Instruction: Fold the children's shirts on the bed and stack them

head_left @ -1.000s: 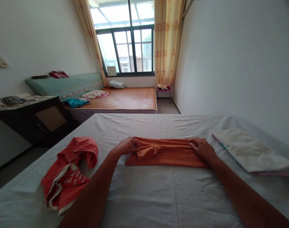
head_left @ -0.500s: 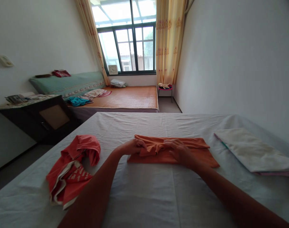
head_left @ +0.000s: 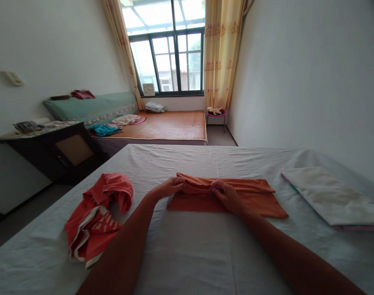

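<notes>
A folded orange shirt (head_left: 251, 200) lies crosswise on the white-sheeted bed (head_left: 187, 250). At its left part, the fingers of my left hand (head_left: 171, 187) are closed on the upper layer. My right hand (head_left: 226, 194) pinches the same layer near the middle. Between the two hands a curved edge, which looks like the neckline, is drawn nearly straight. To the left lies a crumpled coral-red garment (head_left: 96, 205) with white trim and white lettering. A folded white cloth (head_left: 328, 194) with a pinkish underside rests at the right.
Beyond the bed stands another bed with a brown mat (head_left: 174, 125), holding a turquoise cloth (head_left: 104, 130) and other fabrics. A dark cabinet (head_left: 64, 153) is at the left. A pink stool (head_left: 216, 114) stands by the curtain, and a wall (head_left: 312, 82) runs along the right.
The bunched fabric between my hands has been pulled flatter, and its edge is now stretched. My right fingers went from lying spread on the shirt to pinching it. The view shifted slightly.
</notes>
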`<action>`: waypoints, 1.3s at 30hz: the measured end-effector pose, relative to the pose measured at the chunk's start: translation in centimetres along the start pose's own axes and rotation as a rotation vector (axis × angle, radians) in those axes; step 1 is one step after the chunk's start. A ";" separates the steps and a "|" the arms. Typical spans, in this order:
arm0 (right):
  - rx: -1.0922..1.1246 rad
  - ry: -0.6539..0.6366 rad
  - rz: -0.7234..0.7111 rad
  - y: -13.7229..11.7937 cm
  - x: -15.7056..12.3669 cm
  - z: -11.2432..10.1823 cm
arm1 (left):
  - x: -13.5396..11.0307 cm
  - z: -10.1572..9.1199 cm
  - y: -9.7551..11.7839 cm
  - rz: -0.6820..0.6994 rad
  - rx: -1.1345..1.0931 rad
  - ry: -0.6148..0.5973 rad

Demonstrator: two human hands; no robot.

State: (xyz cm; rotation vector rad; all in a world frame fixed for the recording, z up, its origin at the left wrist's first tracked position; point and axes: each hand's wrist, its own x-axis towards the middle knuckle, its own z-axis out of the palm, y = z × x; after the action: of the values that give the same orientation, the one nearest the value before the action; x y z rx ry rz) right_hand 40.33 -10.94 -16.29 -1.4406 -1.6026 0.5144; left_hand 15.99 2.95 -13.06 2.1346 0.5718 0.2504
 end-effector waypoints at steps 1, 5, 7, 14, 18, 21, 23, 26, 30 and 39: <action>0.023 0.019 0.070 0.2 0.2 0.2 | 0.2 0.1 -0.2 -0.015 0.048 0.050; -0.021 0.076 0.212 0.7 1.1 0.8 | 1.1 1.0 -0.9 -0.094 0.243 0.272; -0.067 0.120 0.190 0.4 1.1 0.7 | 1.3 1.5 -0.7 -0.160 0.322 0.366; -0.428 0.043 -0.284 -1.7 -0.4 1.4 | 1.1 3.2 3.2 -0.190 0.697 0.532; -0.566 -0.185 -0.303 -1.3 -1.0 2.7 | 1.5 5.3 3.6 0.050 0.729 0.360; -0.617 -0.233 -0.267 -0.5 -1.3 3.2 | 1.9 6.9 2.3 0.081 0.739 0.237; -0.628 -0.220 -0.268 -0.3 -1.4 3.2 | 1.9 7.4 1.4 0.019 0.779 0.229; -0.642 -0.193 -0.254 -0.2 -1.5 2.8 | 1.7 7.4 0.8 -0.084 0.857 0.273; -0.681 -0.138 -0.133 0.8 -1.3 1.3 | 1.3 7.1 1.1 -0.196 0.916 0.320; -0.832 -0.121 0.215 6.5 -2.3 -6.0 | 1.2 7.6 0.8 -0.286 0.916 0.286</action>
State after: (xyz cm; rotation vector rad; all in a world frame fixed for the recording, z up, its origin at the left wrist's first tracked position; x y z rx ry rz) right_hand 48.76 -13.05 -19.15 -2.2414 -1.8692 0.0250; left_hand 20.18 -2.29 -16.96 2.8527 1.3419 0.1405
